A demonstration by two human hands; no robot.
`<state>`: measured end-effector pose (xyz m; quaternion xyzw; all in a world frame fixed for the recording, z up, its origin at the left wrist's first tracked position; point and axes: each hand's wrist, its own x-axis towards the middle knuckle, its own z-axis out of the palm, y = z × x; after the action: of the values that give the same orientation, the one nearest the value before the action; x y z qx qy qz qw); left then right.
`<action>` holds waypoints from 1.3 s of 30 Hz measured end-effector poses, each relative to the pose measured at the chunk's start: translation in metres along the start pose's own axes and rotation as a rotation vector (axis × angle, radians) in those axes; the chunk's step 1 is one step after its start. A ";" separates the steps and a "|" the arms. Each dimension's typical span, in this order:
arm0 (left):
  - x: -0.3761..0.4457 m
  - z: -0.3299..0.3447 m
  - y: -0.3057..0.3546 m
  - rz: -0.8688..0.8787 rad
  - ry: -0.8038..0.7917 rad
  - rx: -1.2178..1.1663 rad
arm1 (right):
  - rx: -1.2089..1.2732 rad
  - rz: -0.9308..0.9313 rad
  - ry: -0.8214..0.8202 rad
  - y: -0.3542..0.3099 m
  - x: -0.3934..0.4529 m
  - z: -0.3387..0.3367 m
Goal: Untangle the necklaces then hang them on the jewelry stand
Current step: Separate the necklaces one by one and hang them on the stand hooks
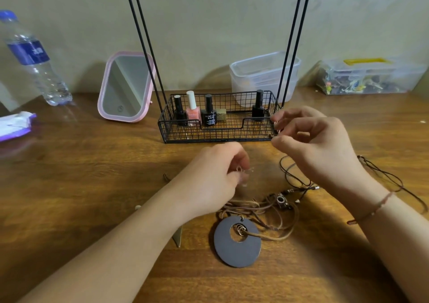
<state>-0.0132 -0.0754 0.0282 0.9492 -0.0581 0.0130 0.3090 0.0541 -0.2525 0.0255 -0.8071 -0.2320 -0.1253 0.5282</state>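
A tangle of brown cord necklaces (262, 206) lies on the wooden table (81, 186) in front of me. A dark round disc pendant (236, 244) with small rings lies nearest me, and a small camera-shaped charm (282, 201) sits in the tangle. My left hand (216, 175) is curled and pinches a thin, blurred piece of necklace above the cords. My right hand (320, 147) pinches a small end of a dark cord (287, 170) by the basket's right corner. The black wire jewelry stand (218, 128) rises behind, its hooks at the top edge.
The stand's basket holds several nail polish bottles (192, 109). A pink mirror (126, 86) and a water bottle (34, 58) stand at the left, a wipes pack (16, 123) at the far left. Clear plastic boxes (262, 77) sit behind, one with trinkets (369, 77).
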 end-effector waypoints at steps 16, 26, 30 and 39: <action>-0.011 -0.015 -0.011 0.140 0.090 -0.773 | 0.192 -0.235 -0.211 -0.002 -0.010 0.005; -0.013 -0.007 -0.009 0.090 0.133 -0.936 | 0.132 -0.232 -0.225 -0.008 -0.014 0.010; -0.014 0.001 -0.008 0.035 0.247 -0.686 | -0.032 -0.371 -0.214 -0.006 -0.012 0.016; -0.012 0.002 -0.015 0.218 0.479 -0.256 | -0.170 -0.441 -0.194 -0.007 -0.012 0.014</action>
<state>-0.0231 -0.0631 0.0175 0.8605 -0.0864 0.2626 0.4278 0.0401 -0.2401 0.0195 -0.7868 -0.4407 -0.1784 0.3937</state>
